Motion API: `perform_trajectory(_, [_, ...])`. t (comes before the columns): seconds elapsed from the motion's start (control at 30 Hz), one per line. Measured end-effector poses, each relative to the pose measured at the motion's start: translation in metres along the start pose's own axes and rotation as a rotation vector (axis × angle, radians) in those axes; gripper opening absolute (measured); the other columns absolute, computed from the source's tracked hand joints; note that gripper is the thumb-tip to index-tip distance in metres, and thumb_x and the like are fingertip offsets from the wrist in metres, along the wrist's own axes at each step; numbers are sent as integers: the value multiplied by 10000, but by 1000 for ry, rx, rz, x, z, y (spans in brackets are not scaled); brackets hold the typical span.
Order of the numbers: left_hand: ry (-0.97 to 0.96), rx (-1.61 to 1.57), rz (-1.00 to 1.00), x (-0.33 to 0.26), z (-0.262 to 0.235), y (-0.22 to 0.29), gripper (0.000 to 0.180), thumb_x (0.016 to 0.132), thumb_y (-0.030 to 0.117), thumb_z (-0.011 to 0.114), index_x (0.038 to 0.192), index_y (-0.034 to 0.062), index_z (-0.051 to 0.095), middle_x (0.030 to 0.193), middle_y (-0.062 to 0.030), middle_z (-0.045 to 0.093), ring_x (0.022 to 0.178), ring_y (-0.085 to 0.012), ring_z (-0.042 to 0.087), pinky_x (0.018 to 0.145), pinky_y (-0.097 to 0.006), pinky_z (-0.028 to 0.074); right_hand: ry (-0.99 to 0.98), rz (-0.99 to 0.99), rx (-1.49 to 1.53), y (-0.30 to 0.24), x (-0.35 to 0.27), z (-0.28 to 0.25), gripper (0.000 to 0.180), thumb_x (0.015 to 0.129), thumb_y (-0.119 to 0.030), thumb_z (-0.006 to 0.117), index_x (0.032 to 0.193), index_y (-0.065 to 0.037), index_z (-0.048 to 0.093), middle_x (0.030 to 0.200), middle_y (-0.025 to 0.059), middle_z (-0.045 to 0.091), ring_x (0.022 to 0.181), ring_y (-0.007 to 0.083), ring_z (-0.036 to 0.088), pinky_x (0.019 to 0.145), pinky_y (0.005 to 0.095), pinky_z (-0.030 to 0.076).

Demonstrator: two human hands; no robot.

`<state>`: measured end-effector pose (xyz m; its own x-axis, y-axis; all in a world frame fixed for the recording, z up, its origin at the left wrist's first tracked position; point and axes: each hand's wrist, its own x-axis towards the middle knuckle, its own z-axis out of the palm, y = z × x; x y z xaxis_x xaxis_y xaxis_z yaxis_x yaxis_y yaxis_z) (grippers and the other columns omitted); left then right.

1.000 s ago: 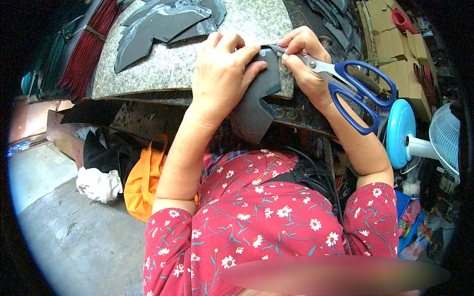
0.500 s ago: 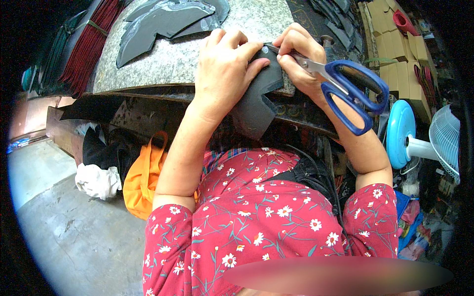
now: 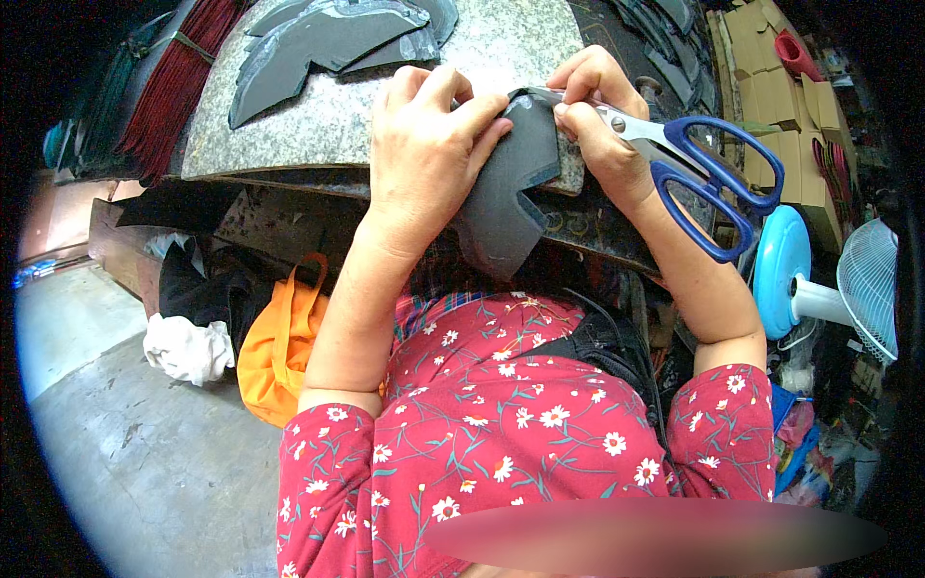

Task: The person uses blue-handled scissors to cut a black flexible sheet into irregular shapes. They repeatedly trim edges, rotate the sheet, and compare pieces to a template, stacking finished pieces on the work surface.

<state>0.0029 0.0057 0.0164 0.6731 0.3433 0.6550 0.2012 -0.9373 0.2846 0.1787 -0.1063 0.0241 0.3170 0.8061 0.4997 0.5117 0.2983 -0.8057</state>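
Note:
A dark grey, notched piece of sheet material (image 3: 515,183) hangs over the near edge of a speckled stone slab (image 3: 289,144). At its top edge, my left hand (image 3: 424,144) is closed, thumb and forefinger pinching the piece. My right hand (image 3: 605,125) grips a pair of blue-handled scissors (image 3: 619,124) around the blades, not by the loops. The handles point right, and the blade tips reach the top edge of the piece beside my left fingertips. Farther back on the slab lie several similar dark grey pieces (image 3: 279,82), overlapping.
Bundled dark red cords (image 3: 178,91) lie left of the slab. An orange bag (image 3: 279,347) and white cloth (image 3: 188,349) sit below left. At right are a blue-and-white fan (image 3: 780,275) and cardboard boxes (image 3: 809,144). More dark pieces (image 3: 665,48) lie at the back right.
My right hand and the scissors have shifted slightly right, showing more of the blades. My left hand has moved a little left, still pinching the piece.

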Motion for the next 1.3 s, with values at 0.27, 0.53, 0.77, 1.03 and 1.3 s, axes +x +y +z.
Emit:
perform_trajectory(0.27, [7,7,15,0,3,2,228,770,266,775,956,164,690,912,-35,574,916,-270,538,831,-417,440,-162,-227,-253,-2,6,-2,83,760,38,552,778,-29,506,915,110,567,760,187,534,700,288,444])
perform_trajectory(0.53, [9,-7,7,-1,3,2,207,776,258,772,940,157,695,905,-38,564,918,-269,530,840,-415,433,-46,4,40,1,3,1,121,759,54,554,832,-33,513,952,89,582,756,135,522,694,274,452])
perform_trajectory(0.77, [10,1,4,-1,3,2,184,777,254,769,916,155,703,899,-39,565,920,-268,533,845,-416,432,-201,-246,-216,1,10,-2,118,751,50,543,829,-33,513,947,110,581,770,191,548,727,286,463])
perform_trajectory(1.03, [28,4,16,-1,4,0,188,775,253,771,921,153,706,899,-38,568,927,-266,536,847,-416,429,-114,-116,-5,1,6,0,116,778,43,544,853,-42,519,961,97,586,802,164,544,764,276,457])
perform_trajectory(1.3, [96,26,-46,-4,4,1,215,764,262,782,931,144,716,936,-38,597,949,-269,546,882,-427,424,-217,-237,-224,-4,9,1,112,752,65,559,787,-27,505,894,113,576,757,188,547,705,274,455])
